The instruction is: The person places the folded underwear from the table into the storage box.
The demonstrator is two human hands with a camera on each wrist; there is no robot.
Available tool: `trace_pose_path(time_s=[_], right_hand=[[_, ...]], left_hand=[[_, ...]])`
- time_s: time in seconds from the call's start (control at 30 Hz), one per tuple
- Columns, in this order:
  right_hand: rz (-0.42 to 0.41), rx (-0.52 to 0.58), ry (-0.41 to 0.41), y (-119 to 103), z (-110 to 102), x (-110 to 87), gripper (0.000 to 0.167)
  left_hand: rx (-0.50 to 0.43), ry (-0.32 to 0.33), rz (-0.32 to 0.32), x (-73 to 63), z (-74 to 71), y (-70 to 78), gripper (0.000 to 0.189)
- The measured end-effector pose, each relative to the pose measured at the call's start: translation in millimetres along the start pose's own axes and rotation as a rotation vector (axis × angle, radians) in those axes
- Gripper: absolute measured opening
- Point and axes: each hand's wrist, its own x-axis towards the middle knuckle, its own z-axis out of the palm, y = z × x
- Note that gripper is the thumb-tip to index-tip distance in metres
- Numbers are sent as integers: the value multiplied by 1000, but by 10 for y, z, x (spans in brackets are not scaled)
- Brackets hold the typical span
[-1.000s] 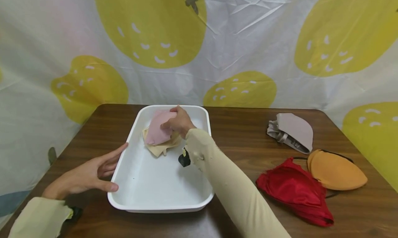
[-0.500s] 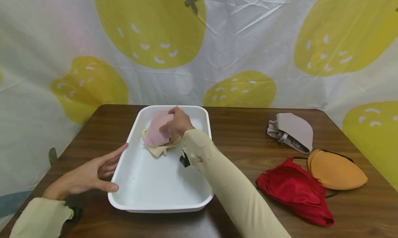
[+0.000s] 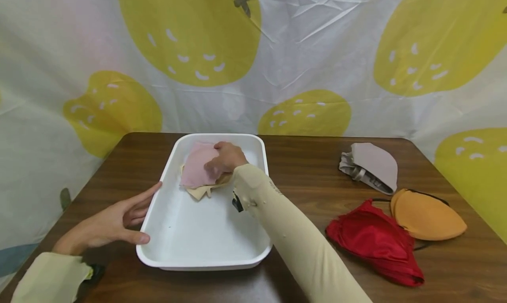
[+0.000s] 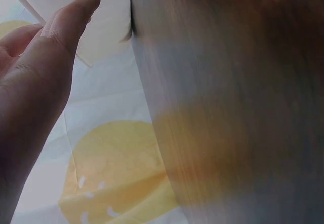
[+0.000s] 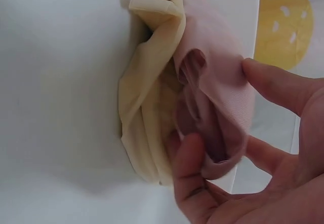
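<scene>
Inside the white tray (image 3: 202,237), presumably steadied by our left hand (image 3: 111,221), thumb and fingers apart, our right hand (image 3: 227,157) pinches pink fabric (image 3: 197,166) over beige cloth (image 3: 200,192).

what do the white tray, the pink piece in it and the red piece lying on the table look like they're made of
White tray: probably plastic, smooth and slightly glossy, with molded-looking rounded corners.
Pink piece: matte fabric, fine ribbing showing up close; fiber unclear.
Red piece: shiny fabric, perhaps satin, judging by the sheen along its creases.
</scene>
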Motion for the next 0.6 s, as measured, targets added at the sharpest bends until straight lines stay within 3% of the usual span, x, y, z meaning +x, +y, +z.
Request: trace_pose_path(time_s=[0.37, 0.6], right_hand=[[40, -63, -67, -39, -82, -56, 70], [-10, -55, -78, -79, -308, -151, 71]], left_hand=[[-14, -6, 7, 0, 4, -2, 110], [-23, -12, 5, 0, 16, 17, 110]])
